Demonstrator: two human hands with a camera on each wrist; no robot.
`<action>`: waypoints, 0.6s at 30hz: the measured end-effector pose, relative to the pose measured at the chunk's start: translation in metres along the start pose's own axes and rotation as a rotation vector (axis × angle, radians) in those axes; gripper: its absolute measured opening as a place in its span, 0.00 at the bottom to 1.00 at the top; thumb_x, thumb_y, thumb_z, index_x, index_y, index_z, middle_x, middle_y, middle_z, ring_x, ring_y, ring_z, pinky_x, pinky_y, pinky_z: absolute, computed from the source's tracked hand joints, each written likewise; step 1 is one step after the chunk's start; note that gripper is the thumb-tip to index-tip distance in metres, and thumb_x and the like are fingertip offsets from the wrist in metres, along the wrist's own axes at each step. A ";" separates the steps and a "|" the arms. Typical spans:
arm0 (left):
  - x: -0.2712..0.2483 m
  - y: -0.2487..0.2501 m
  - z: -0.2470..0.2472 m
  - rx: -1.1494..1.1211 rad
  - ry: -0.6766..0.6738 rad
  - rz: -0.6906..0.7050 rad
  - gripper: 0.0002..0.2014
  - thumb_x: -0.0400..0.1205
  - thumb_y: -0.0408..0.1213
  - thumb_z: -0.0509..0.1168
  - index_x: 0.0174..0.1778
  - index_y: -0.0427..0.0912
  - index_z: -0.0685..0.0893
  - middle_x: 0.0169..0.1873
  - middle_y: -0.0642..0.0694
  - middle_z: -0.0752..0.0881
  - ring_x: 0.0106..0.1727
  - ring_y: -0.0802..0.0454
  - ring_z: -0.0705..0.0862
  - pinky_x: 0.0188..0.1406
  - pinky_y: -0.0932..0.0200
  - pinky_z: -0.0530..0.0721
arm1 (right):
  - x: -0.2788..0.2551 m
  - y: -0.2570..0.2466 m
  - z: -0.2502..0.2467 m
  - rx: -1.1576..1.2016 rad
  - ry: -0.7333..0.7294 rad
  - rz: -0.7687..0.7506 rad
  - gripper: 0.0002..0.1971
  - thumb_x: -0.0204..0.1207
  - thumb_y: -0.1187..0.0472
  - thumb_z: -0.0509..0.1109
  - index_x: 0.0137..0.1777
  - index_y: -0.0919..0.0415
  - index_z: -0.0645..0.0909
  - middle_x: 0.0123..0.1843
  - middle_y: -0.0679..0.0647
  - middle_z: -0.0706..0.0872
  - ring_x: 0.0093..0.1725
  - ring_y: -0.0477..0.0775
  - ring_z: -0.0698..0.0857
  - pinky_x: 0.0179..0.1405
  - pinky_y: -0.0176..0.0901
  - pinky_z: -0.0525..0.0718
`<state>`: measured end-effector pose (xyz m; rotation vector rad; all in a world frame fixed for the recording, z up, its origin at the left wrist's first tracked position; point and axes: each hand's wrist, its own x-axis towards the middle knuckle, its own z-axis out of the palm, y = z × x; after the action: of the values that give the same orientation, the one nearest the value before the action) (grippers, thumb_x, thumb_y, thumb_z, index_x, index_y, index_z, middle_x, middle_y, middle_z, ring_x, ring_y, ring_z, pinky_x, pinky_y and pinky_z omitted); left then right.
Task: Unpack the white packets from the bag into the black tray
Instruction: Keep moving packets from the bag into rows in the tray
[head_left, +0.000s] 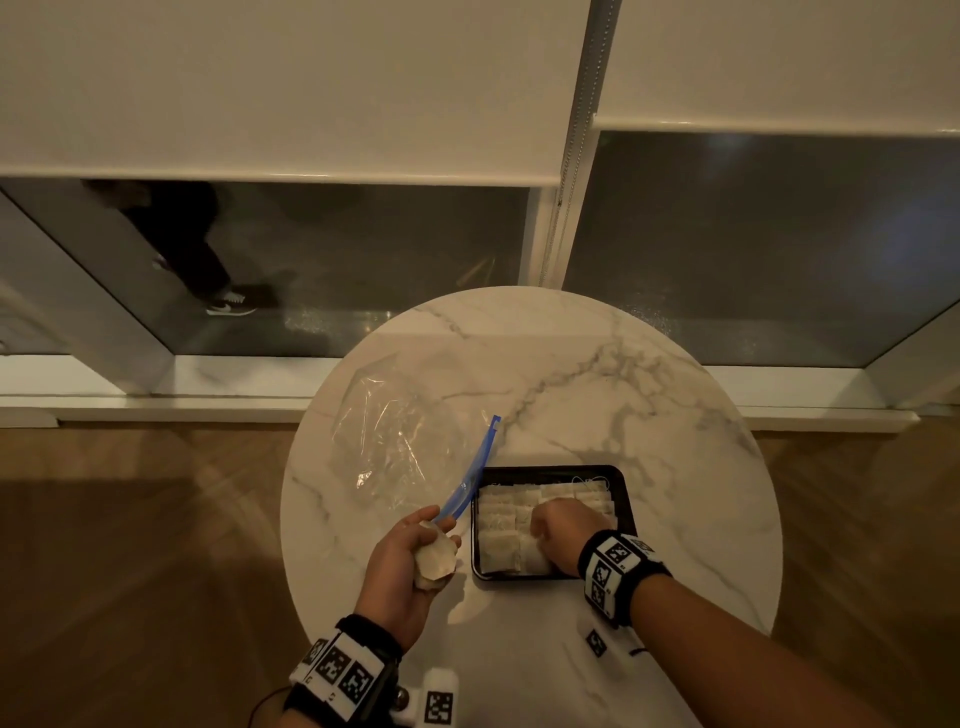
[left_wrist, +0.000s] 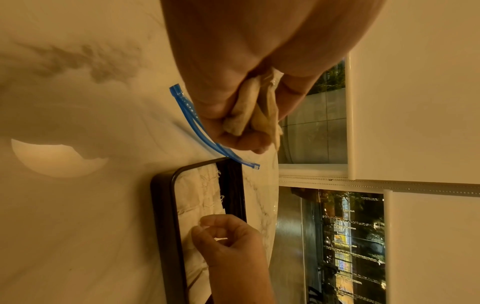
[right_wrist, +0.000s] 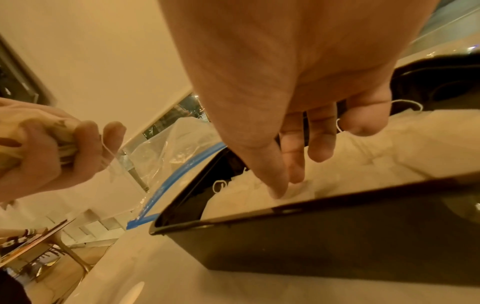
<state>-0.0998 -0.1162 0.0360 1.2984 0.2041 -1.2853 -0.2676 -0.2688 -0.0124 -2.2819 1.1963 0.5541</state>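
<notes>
Left hand (head_left: 410, 558), head view: I clench spare white packets (head_left: 434, 562) just left of the black tray (head_left: 626, 483). Left-wrist view: bag (left_wrist: 207, 133) lies beyond, on the table (left_wrist: 78, 226). Right-wrist view: right hand (right_wrist: 298, 123), fingers extended, presses packets in the tray.

One round marble table (head_left: 597, 374), one black tray (head_left: 550, 472), one clear bag (head_left: 395, 436) with a blue zip strip and two hands are counted, while the overlapping white packets (head_left: 498, 551) cannot be counted exactly.
</notes>
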 end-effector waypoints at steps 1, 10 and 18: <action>-0.001 0.001 0.001 -0.008 -0.006 0.000 0.16 0.84 0.26 0.57 0.66 0.37 0.81 0.53 0.38 0.90 0.45 0.44 0.87 0.37 0.53 0.81 | 0.001 0.001 -0.001 0.041 0.006 0.014 0.09 0.75 0.57 0.67 0.52 0.45 0.84 0.56 0.49 0.86 0.55 0.54 0.85 0.58 0.48 0.85; -0.008 0.001 0.036 -0.191 -0.149 -0.080 0.18 0.77 0.32 0.59 0.62 0.35 0.83 0.53 0.32 0.85 0.48 0.39 0.85 0.42 0.49 0.85 | -0.038 -0.037 -0.053 0.842 0.104 -0.059 0.06 0.77 0.54 0.74 0.45 0.56 0.87 0.39 0.51 0.89 0.33 0.43 0.84 0.30 0.30 0.80; -0.009 0.003 0.042 -0.245 -0.218 0.006 0.17 0.83 0.27 0.53 0.63 0.34 0.82 0.49 0.32 0.87 0.49 0.38 0.87 0.53 0.46 0.83 | -0.060 -0.057 -0.064 1.042 -0.123 -0.044 0.15 0.68 0.61 0.81 0.50 0.58 0.79 0.27 0.54 0.85 0.28 0.56 0.84 0.21 0.39 0.78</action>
<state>-0.1223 -0.1444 0.0590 0.9436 0.1963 -1.3415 -0.2437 -0.2405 0.0858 -1.3520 1.0150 0.0033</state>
